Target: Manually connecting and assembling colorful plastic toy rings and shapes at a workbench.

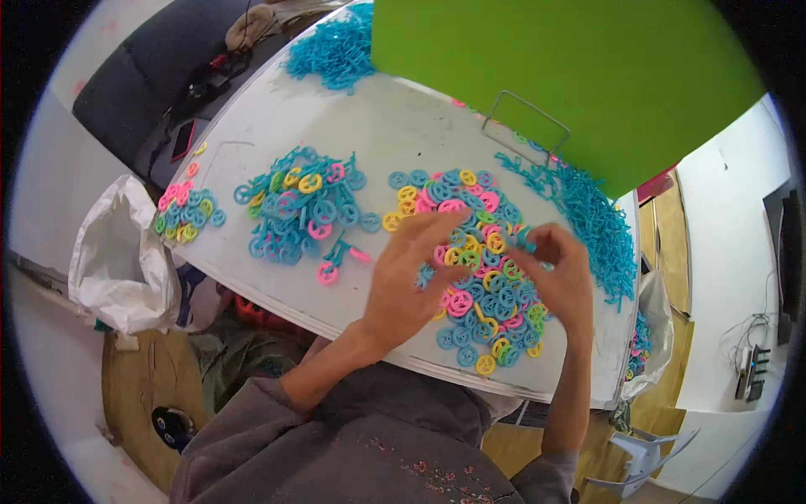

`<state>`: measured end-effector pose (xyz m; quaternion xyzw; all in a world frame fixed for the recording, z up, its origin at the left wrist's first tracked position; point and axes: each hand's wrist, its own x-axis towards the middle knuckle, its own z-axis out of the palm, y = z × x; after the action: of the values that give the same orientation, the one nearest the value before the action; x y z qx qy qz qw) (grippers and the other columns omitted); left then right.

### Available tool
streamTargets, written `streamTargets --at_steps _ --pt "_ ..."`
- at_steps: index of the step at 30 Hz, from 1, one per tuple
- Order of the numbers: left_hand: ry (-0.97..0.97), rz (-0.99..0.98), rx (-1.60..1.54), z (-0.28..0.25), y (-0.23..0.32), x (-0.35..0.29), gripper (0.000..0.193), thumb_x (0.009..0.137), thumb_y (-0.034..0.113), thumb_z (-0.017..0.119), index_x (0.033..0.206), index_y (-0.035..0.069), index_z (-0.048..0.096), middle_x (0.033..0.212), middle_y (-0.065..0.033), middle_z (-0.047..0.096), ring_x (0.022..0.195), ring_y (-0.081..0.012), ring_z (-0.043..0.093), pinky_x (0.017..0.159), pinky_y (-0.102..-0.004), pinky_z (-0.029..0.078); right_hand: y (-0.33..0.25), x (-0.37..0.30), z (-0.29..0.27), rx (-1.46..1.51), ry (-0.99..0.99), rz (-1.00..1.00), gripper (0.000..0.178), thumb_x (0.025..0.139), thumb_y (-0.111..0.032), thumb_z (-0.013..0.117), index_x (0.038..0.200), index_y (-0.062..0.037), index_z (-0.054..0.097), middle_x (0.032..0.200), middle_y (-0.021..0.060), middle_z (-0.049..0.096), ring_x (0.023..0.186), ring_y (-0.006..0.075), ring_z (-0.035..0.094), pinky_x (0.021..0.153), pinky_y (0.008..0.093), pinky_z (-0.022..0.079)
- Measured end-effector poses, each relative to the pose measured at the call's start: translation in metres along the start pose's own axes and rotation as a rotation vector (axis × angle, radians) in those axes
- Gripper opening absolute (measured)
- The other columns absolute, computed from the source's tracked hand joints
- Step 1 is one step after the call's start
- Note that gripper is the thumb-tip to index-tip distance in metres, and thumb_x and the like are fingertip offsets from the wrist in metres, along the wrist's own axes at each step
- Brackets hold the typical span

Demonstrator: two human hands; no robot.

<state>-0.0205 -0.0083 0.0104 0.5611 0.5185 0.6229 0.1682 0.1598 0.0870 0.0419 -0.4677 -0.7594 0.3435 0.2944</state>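
Observation:
A loose pile of small plastic spoked wheels (495, 298) in blue, yellow, pink and green lies on the white table (395, 126) in front of me. Over its left side hovers my left hand (407, 273), its thumb and fingers apart with nothing visible between them. My right hand (558, 273) is above the pile's right side, pinching a small teal plastic piece (524, 240) between thumb and fingertips. To the left sits a heap of wheels joined to teal stems (302, 206). Pink wheels on a teal stem (328, 271) lie just in front of that heap.
Teal stem pieces (598, 223) are heaped at the right, more (336, 52) at the far left. A green board (554, 67) stands at the back near a wire handle (525, 118). White sacks (126, 252) hang at the table's left and right edges. Loose wheels (186, 210) lie near the left edge.

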Motion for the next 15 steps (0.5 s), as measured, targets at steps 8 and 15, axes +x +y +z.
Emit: streamTargets --at_steps 8,15 --pt "-0.171 -0.365 -0.458 0.007 -0.009 -0.02 0.029 0.08 -0.012 0.057 0.106 0.0 0.056 0.099 -0.0088 0.06 0.089 -0.016 0.06 0.076 -0.0275 0.051 -0.024 -0.035 0.021 0.181 -0.182 0.055 0.027 0.071 0.002 0.074 0.094 0.0006 0.062 0.078 0.0048 0.062 0.072 0.0109 0.063 0.066 0.024 0.051" --pt "-0.067 -0.374 -0.6 0.008 -0.012 -0.025 0.02 0.086 -0.004 0.058 0.105 0.001 0.053 0.098 -0.0058 0.058 0.088 -0.0108 0.058 0.077 -0.024 0.049 -0.024 -0.044 0.042 0.422 -0.113 0.121 0.029 0.072 0.006 0.072 0.098 0.0008 0.06 0.086 0.005 0.061 0.085 0.0119 0.062 0.072 0.0256 0.052"
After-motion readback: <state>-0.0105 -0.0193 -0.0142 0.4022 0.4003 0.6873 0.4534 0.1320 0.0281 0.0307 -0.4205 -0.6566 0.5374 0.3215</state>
